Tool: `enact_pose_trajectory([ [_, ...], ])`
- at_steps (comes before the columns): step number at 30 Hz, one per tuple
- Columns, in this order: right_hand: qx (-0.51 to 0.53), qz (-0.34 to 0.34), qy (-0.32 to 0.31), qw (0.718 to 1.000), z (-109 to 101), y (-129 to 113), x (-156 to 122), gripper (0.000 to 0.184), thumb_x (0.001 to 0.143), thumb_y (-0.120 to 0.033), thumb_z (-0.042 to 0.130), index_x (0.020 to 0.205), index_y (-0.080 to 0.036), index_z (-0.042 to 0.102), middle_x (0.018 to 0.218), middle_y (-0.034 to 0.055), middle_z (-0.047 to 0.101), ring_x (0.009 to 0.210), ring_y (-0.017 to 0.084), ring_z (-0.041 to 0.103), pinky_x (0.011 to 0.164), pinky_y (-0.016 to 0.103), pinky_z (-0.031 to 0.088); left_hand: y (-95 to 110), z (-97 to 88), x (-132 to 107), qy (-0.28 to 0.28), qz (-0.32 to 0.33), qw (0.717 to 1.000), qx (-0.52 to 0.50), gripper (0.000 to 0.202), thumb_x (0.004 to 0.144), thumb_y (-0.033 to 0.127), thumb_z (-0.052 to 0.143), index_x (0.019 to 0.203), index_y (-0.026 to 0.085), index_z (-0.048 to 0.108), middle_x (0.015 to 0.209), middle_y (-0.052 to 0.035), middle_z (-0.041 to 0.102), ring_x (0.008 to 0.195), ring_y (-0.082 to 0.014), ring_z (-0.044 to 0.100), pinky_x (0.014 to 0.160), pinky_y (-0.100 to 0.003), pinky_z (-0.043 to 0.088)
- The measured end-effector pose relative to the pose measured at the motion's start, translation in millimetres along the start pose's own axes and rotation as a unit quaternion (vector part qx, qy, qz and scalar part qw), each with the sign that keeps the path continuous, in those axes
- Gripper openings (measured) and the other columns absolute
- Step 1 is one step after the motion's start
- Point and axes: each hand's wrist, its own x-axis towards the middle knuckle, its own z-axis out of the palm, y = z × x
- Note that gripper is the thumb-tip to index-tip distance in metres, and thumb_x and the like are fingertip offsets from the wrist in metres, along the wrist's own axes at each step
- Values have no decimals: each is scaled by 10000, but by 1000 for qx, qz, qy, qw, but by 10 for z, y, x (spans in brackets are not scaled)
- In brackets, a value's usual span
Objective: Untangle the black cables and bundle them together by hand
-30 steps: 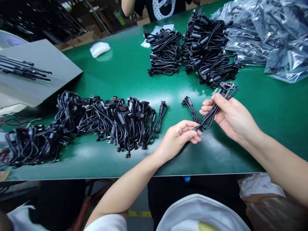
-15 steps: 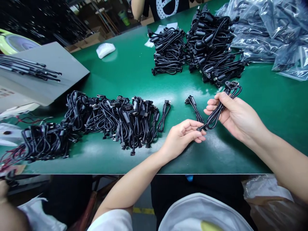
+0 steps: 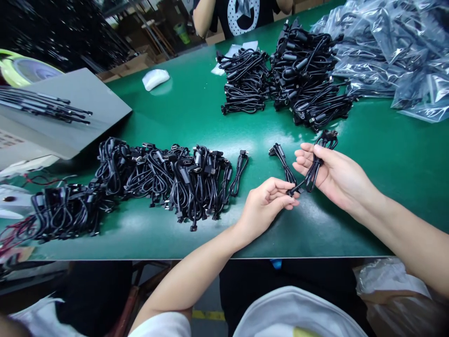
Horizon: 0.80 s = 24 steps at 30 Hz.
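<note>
A bundled black cable [image 3: 315, 171] is held between my two hands above the green table [image 3: 175, 112]. My right hand [image 3: 336, 175] grips its upper part, thumb pressed on the coil, with the connector sticking out above. My left hand [image 3: 271, 201] pinches the small plug at the cable's lower end. Just behind my left fingers, another bundled cable [image 3: 282, 161] lies on the table, its lower end partly hidden. A single cable bundle [image 3: 240, 173] lies to the left of my hands, beside a row of bundled cables [image 3: 182, 182].
More black cables [image 3: 301, 70] are heaped at the back, beside clear plastic bags [image 3: 382, 51] at the back right. A grey box [image 3: 87, 103] with dark rods stands at the left. A white packet [image 3: 155, 78] lies farther back. A person [image 3: 242, 16] is across the table.
My right hand has shifted slightly left with the cable, and the cable's upper connector has turned and dropped a little. My left hand keeps its pinch. The view has tilted slightly.
</note>
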Motion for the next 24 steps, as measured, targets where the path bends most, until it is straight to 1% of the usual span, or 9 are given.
enact_pose_trajectory([
  [3,9,-10,-10,1000,14,9,-18,149,962,-124,541,999,-165,679,930,37,764,883,131,737,906,286,612,-17,50,-15,21,9,1000,21,200,825,200,739,982,137,634,867,-52,766,750,-133,749,691,-209,580],
  [7,0,-48,-34,998,45,34,-69,189,933,-87,534,1028,-210,641,962,-2,763,924,115,727,978,304,569,-73,98,-15,16,3,999,28,187,825,204,733,944,144,602,838,-41,761,717,-123,738,670,-209,577],
  [13,-41,-58,-83,994,48,34,-139,225,922,-122,561,1094,-264,587,991,-28,741,932,140,729,963,365,561,-169,110,4,17,13,999,33,216,824,227,744,918,153,564,866,-46,758,725,-129,737,686,-226,577],
  [17,-51,-58,-88,993,24,14,-131,209,935,-147,565,1104,-271,575,976,-36,727,896,140,728,937,373,567,-180,82,30,28,18,999,33,204,851,238,719,938,156,553,861,-42,736,730,-133,732,674,-227,570],
  [18,-48,-56,-88,993,22,21,-127,214,932,-141,564,1103,-268,574,974,-36,724,898,137,724,922,358,569,-173,76,33,22,22,999,43,206,858,238,713,960,159,552,880,-44,730,757,-133,730,700,-233,571],
  [20,-43,-46,-90,994,26,58,-124,225,919,-125,567,1098,-260,576,979,-31,715,914,131,712,878,320,574,-146,71,34,-10,37,997,67,241,866,218,704,1046,171,550,991,-54,710,888,-139,721,822,-258,568],
  [22,-52,-31,-93,994,36,124,-135,219,921,-142,577,1105,-260,579,1003,-28,701,908,125,697,823,291,576,-110,79,32,-57,44,995,75,363,849,189,720,1155,198,524,1142,-60,654,1045,-149,681,968,-294,532],
  [23,-59,-26,-96,993,42,162,-143,210,926,-163,585,1111,-262,579,1018,-26,692,905,122,688,806,285,574,-93,85,33,-75,40,994,71,429,829,183,741,1186,212,505,1182,-54,623,1076,-151,664,1001,-305,518],
  [24,-66,-24,-100,992,47,198,-152,199,930,-192,598,1115,-262,579,1030,-23,683,905,121,680,806,284,570,-80,91,36,-80,34,994,63,476,812,190,761,1202,221,491,1184,-45,603,1056,-145,662,992,-305,523],
])
